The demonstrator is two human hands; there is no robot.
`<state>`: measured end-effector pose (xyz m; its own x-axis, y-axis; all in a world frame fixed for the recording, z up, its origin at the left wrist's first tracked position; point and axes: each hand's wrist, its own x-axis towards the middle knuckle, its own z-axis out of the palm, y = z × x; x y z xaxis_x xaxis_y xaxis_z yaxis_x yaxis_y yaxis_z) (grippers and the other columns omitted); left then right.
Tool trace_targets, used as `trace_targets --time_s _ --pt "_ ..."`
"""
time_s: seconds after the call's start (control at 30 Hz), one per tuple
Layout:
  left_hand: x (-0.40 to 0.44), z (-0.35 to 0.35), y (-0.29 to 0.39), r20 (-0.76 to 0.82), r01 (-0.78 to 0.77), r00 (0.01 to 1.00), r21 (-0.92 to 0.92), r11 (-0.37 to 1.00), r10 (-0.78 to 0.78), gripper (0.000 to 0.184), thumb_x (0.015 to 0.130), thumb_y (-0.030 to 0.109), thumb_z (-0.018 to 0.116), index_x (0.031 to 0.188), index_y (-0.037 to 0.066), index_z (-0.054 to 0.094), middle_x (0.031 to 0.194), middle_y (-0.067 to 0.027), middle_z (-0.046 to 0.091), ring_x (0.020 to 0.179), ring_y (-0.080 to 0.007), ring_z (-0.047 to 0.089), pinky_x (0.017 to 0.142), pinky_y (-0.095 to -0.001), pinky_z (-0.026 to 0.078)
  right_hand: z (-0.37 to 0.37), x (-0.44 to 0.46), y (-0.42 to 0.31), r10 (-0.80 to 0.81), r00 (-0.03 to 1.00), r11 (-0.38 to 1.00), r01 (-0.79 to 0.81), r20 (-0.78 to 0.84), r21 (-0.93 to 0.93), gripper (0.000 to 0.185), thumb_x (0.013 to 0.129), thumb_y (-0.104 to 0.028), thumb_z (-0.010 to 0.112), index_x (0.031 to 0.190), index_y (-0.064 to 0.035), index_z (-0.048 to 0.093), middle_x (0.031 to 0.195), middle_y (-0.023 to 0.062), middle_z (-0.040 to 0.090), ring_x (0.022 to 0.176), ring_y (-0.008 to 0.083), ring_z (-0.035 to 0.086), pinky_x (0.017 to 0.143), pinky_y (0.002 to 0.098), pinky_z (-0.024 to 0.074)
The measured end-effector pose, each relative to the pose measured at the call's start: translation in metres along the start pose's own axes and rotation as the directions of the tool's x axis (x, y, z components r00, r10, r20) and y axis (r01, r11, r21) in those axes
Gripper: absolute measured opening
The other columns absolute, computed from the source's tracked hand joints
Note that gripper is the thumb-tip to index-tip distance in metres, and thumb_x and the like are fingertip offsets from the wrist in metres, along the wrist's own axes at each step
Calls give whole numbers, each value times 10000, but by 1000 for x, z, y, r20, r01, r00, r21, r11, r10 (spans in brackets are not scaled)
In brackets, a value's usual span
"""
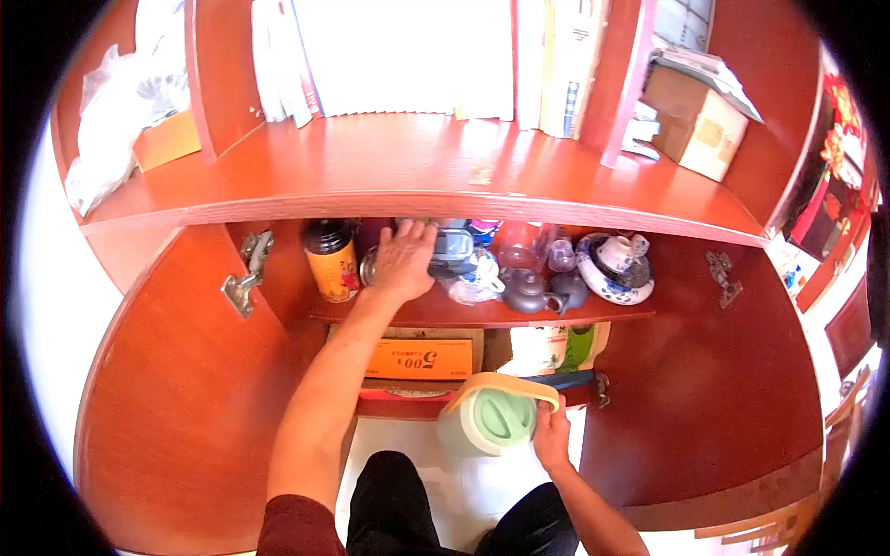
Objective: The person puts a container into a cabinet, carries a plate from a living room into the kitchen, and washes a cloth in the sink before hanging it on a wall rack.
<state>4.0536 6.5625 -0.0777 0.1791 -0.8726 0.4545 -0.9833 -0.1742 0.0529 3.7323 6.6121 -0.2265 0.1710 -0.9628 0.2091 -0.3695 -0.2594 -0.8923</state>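
Left hand (405,262) reaches onto the shelf (417,310) at eleven o'clock, grip unclear, needing care; right hand (553,437), apart, clasps a jug (491,419).

Upper shelf: books (564,69) | inside cabinet: teapot (528,291) left of bowl (616,269) | below: box (419,360)

Red-brown wooden cabinet (399,157), both doors open, pale shiny floor (371,440), bright light at left
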Motion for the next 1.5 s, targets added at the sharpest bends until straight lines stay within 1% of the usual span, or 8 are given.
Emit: trace_targets --time_s 0.07,0.27,0.53,0.8,0.83,1.03,1.33,1.5 --pt "0 -20 6 119 41 992 -70 997 -33 862 627 181 785 1366 71 355 1438 -102 343 1370 -286 258 1072 -525 266 0 0 13 -8 1000 1000 8 -13 8 214 986 -241 419 1013 -32 458 643 162 570 590 261 602 547 387 444" --pt "-12 -46 54 17 -199 980 -63 978 200 809 589 169 790 1291 40 409 1238 -141 505 1218 -288 423 998 -468 330 -9 -2 21 124 991 991 -125 45 41 267 997 -239 401 1090 -10 504 931 149 632 868 222 601 790 334 463" --pt "14 -7 160 -117 -464 884 -105 879 453 708 593 86 714 1241 -3 445 1163 -172 522 1163 -310 455 932 -483 349 -16 -18 44 92 995 996 -93 -43 -8 271 957 -204 435 1123 1 494 749 221 625 698 343 647 613 418 476" --pt "48 85 212 -416 -402 780 236 884 466 339 721 102 597 1052 68 534 997 -85 546 1030 -241 484 833 -418 380 -37 -41 51 196 979 972 -202 -58 -124 286 965 -265 433 1076 -10 499 784 231 633 743 386 637 653 422 477" --pt "57 110 222 -254 -271 859 512 815 445 291 765 161 578 1048 101 542 1030 -68 549 1065 -224 474 843 -401 374 -36 -42 55 221 973 966 -227 -62 -123 286 965 -259 430 1078 -5 497 752 226 627 706 368 632 638 420 474" --pt "58 118 230 -410 -178 861 310 934 301 391 823 204 533 1182 49 537 1092 -83 577 1161 -233 453 855 -397 376 -35 -49 61 184 982 978 -188 -51 -94 299 950 -204 449 1121 34 507 656 237 606 617 382 626 546 450 459" --pt "-15 51 228 -446 -345 820 113 932 357 528 835 185 503 1330 30 407 1351 -159 455 1326 -257 346 957 -470 347 -28 -46 58 168 986 985 -169 -21 -34 263 957 -213 431 1082 9 497 699 208 621 602 313 619 571 413 467" --pt "-114 3 183 -97 -181 983 -398 900 155 832 577 223 779 1307 58 414 1319 -166 428 1259 -309 373 957 -474 305 -26 -52 77 153 988 988 -153 5 -32 261 958 -217 429 1107 -10 481 748 200 630 638 298 631 581 409 471"
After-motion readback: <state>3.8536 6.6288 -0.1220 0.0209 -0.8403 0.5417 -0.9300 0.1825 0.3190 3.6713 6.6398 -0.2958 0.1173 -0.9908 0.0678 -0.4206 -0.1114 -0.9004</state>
